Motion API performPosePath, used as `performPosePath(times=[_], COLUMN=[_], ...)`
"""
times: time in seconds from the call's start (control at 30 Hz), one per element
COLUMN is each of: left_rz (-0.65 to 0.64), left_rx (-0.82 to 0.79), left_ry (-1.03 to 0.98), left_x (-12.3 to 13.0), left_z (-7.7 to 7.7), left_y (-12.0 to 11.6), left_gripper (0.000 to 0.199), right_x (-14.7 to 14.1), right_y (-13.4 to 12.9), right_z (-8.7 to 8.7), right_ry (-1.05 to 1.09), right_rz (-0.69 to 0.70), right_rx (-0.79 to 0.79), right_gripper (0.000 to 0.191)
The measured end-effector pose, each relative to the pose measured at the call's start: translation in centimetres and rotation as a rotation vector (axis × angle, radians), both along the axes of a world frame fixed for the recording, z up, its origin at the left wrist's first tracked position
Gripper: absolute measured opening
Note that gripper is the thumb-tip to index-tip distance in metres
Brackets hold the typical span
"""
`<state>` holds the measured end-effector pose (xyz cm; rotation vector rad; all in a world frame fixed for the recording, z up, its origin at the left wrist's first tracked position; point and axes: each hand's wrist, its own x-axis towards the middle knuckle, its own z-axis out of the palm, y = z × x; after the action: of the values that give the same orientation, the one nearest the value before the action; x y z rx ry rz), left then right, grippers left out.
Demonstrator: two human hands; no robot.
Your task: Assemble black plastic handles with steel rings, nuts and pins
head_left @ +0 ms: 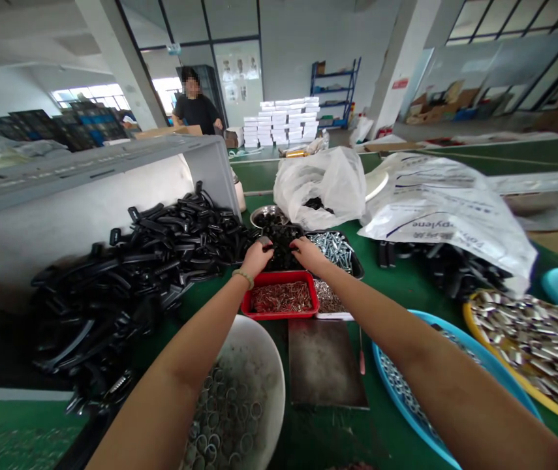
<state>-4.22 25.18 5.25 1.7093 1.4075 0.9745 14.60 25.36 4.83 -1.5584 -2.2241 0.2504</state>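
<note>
Both arms stretch forward over the table to a heap of small black parts (pixel 283 234). My left hand (pixel 258 256) is at the heap's left side, fingers curled in around what looks like a small black part. At the right side, my right hand (pixel 309 253) has thumb and fingers pinched together at the black parts. The fingertips are small and partly lost against the dark heap. Just below the hands is a red tray (pixel 246 307) of small copper-coloured pins. Silvery bolts (pixel 331 249) fill a black tray beside my right hand.
Left, a grey crate (pixel 215 170) lies tipped, with black curved handles (pixel 161 254) spilling out. Nearer are a white basin (pixel 276 365) of rings, a metal plate (pixel 326 365), a blue basin (pixel 381 365) and a yellow basin (pixel 469 313) of metal parts. A person (pixel 198 111) stands behind.
</note>
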Motion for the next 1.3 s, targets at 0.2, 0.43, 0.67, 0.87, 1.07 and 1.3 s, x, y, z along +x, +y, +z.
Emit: performPosePath(times=[0.2, 0.43, 0.67, 0.87, 1.07, 1.3], left_rz=[-0.035, -0.161, -0.103, -0.111, -0.141, -0.092], left_rx=[-0.098, -0.031, 0.001, -0.002, -0.028, -0.071], left_ry=[0.017, 0.28, 0.356, 0.439, 0.541, 0.384], left_x=[-1.8, -0.1, -0.1, -1.4, 0.1, 0.4], left_z=[0.1, -0.3, -0.2, -0.4, -0.1, 0.7], left_y=[-1.0, 0.1, 0.9, 0.7, 0.4, 1.6], left_gripper=[0.017, 0.018, 0.014, 0.024, 0.011, 0.013], right_x=[1.5, 1.2, 2.3, 1.0, 0.3, 0.6], right_y=[-0.4, -0.2, 0.2, 0.4, 0.4, -0.3], right_z=[-0.3, -0.6, -0.9, -0.7, -0.2, -0.4], right_ry=[-0.028, 0.044, 0.442, 0.846, 0.884, 0.528], right_rz=[0.142, 0.199, 0.035, -0.029, -0.01, 0.063], right_rx=[-0.075, -0.134, -0.167, -0.27, -0.325, -0.251], right_gripper=[0.019, 0.021, 0.008, 0.012, 0.018, 0.007])
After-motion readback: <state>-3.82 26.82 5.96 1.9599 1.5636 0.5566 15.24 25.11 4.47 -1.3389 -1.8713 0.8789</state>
